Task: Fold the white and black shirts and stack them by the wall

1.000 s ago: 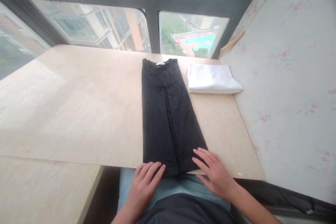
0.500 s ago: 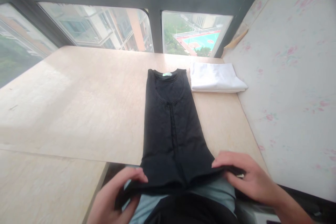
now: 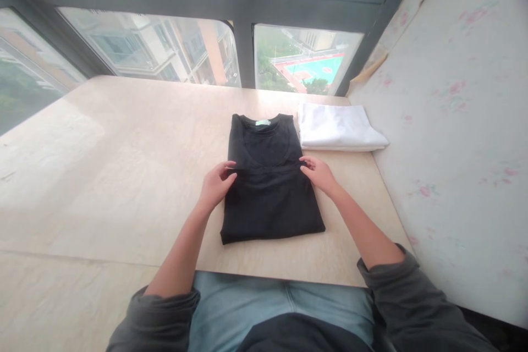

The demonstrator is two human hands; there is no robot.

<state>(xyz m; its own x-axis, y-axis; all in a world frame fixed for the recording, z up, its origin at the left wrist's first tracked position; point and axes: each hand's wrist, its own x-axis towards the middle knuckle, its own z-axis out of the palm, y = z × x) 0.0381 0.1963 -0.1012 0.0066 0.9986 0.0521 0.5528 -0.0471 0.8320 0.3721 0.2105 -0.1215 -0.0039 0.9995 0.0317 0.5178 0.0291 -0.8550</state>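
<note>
A black shirt [image 3: 272, 203] lies on the pale tabletop, its lower part folded up over the body to just below the neckline. A light label shows inside the collar at the far end. At the left end of the folded-up hem, my left hand [image 3: 218, 181] pinches the cloth between thumb and fingers. My right hand [image 3: 317, 172] grips the same hem at its right end, thumb and fingers round the edge.
Folded white cloth [image 3: 340, 127] lies to the right of the collar, beside the flowered wall [image 3: 462, 148]. Behind the tabletop [image 3: 103, 176] stand windows with a dark frame [image 3: 245, 55]. My legs are against the near edge.
Both hands have moved forward, away from my body, carrying the hem up over the shirt. The shirt is now doubled and much shorter, with a fold at its near end.
</note>
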